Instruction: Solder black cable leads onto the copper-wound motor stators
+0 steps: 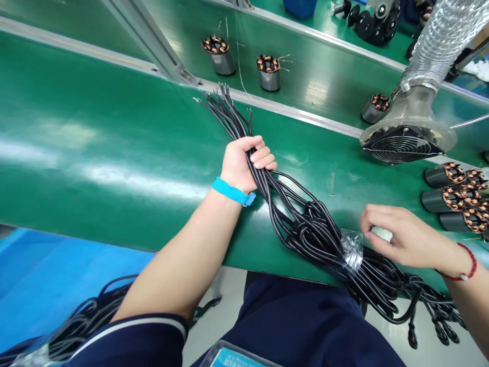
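A long bundle of black power cables (321, 229) lies slantwise over the front edge of the green bench. My left hand (248, 160), with a blue wristband, is wrapped round its upper part, below the bare-wire ends (225, 104), which fan out on the far side. Clear plastic wrap (352, 250) binds the coiled middle. At the edge of that wrap, the thumb and forefinger of my right hand (401, 234) are curled into a pinch; their tips appear to meet the film. Moulded plugs (439, 329) hang from the near end, over the bench edge.
Copper-wound motor stators (443, 199) are grouped at the right, and others (269, 74) stand behind the metal rail (305, 112). A fume duct hood with a fan grille (405, 145) hangs at right. More cables (87, 316) lie on a blue surface (57, 265) at lower left.
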The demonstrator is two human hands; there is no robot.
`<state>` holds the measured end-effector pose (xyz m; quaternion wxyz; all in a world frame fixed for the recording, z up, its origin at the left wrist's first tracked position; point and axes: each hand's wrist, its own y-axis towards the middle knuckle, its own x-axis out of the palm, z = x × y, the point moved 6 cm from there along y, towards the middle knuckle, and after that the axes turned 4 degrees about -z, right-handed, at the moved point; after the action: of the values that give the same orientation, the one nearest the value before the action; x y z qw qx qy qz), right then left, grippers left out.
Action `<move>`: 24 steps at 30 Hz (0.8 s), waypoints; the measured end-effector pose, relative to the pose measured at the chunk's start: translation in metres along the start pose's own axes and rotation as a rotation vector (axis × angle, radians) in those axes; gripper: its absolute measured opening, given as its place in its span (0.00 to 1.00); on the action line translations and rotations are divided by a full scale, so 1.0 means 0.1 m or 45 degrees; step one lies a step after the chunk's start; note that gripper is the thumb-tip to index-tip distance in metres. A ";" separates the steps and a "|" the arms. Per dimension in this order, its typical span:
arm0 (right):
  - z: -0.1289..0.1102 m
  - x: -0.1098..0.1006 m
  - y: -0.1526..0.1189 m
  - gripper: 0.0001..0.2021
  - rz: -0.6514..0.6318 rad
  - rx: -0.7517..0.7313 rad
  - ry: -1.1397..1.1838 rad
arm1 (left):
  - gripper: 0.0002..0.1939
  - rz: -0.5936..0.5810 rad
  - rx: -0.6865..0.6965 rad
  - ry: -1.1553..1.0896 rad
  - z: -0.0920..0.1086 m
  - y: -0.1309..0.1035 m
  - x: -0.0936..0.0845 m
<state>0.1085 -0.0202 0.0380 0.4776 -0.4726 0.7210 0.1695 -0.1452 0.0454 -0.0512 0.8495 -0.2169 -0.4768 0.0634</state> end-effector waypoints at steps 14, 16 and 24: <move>0.64 0.26 0.03 0.12 -0.035 0.553 0.113 | 0.13 0.076 -0.014 0.092 0.00 -0.01 -0.02; 0.74 0.26 0.02 0.12 0.000 0.651 0.157 | 0.11 0.166 0.004 0.107 0.00 0.00 -0.04; 0.37 0.67 0.04 0.15 -0.105 0.519 0.653 | 0.15 0.440 -0.001 0.176 -0.11 -0.22 -0.10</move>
<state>0.1178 -0.0274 -0.0374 0.3717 -0.4235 0.8171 -0.1222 -0.1434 0.0188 -0.0551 0.8565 -0.2998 -0.3731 0.1931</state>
